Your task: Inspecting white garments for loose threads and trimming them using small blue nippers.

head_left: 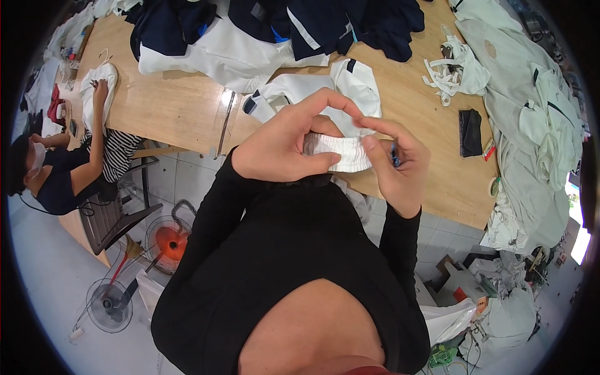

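Note:
Both my hands hold a white garment (pixel 350 87) at its gathered elastic band (pixel 340 153), lifted just above the near edge of the wooden table (pixel 175 106). My left hand (pixel 284 140) pinches the band from the left with thumb and fingers. My right hand (pixel 397 165) grips the band's right end and also keeps a small blue tool tucked against its palm. The rest of the white garment, with dark trim, trails onto the table behind my hands.
Piles of navy and white garments (pixel 262 31) lie at the table's far side, pale green ones (pixel 531 112) at the right. White strips (pixel 447 72) and a black pouch (pixel 470 131) lie nearby. A seated person (pixel 69 169) works at left. Floor fans (pixel 169 240) stand below.

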Demonstrator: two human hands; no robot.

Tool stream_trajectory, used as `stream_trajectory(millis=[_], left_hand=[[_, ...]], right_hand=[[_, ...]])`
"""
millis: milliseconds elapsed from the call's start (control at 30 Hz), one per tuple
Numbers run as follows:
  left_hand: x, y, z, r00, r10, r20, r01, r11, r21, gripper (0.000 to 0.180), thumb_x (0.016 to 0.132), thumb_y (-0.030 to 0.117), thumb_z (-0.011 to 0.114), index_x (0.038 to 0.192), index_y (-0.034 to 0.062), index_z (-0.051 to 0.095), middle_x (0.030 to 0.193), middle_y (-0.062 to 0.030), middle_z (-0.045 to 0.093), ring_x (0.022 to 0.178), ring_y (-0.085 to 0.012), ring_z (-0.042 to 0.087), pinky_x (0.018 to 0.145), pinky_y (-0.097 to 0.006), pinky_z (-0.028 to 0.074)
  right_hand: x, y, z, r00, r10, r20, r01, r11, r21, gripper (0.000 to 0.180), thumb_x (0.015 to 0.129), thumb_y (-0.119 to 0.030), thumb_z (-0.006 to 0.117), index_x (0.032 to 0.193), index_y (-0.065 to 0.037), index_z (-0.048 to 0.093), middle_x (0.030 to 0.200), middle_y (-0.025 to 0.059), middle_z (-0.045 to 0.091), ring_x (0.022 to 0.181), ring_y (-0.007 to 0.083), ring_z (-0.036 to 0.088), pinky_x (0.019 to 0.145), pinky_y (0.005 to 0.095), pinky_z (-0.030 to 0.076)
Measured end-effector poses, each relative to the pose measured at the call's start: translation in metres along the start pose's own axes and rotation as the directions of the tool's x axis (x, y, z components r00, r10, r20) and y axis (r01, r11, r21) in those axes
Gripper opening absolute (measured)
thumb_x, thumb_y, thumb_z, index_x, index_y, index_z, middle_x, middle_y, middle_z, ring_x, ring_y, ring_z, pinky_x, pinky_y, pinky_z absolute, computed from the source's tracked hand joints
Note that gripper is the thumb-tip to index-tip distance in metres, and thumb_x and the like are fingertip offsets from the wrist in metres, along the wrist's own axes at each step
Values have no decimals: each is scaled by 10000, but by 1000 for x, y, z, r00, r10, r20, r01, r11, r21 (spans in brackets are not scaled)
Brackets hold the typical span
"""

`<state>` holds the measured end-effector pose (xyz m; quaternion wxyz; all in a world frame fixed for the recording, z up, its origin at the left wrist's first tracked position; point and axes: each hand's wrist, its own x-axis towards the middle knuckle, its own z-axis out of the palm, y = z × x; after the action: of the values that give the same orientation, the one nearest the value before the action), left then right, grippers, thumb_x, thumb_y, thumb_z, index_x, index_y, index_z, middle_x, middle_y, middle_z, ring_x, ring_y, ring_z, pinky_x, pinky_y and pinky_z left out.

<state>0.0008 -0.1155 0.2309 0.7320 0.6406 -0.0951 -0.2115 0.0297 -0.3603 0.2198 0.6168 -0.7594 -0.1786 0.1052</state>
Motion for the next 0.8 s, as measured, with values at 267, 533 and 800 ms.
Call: stream_trajectory(millis=[267,533,800], left_hand=[[2,-5,3,993,116,-14,-113,983,144,636,880,-99,714,1447,58,473,984,-57,782,895,-46,660,721,-216,437],[6,-7,4,1000,11,-19,-13,988,-155,655,889,-107,722,1453,65,437,979,-68,792,906,-64,673,768,-216,461],[6,-6,1,999,43,-11,-43,999,-5,647,890,-80,739,1447,58,439,982,-70,784,893,-62,666,766,-216,452]], right_hand=[[-3,-10,12,921,-389,23,373,862,-344,476,666,152,751,1090,-59,799,999,48,668,737,180,718,579,299,516],[0,6,12,875,-483,-31,404,764,-503,202,864,76,722,1022,-36,663,970,88,638,689,217,631,613,327,483],[-3,-14,-3,940,-335,-61,303,904,-301,70,952,-6,761,988,-40,712,888,73,662,735,196,636,632,314,476]])
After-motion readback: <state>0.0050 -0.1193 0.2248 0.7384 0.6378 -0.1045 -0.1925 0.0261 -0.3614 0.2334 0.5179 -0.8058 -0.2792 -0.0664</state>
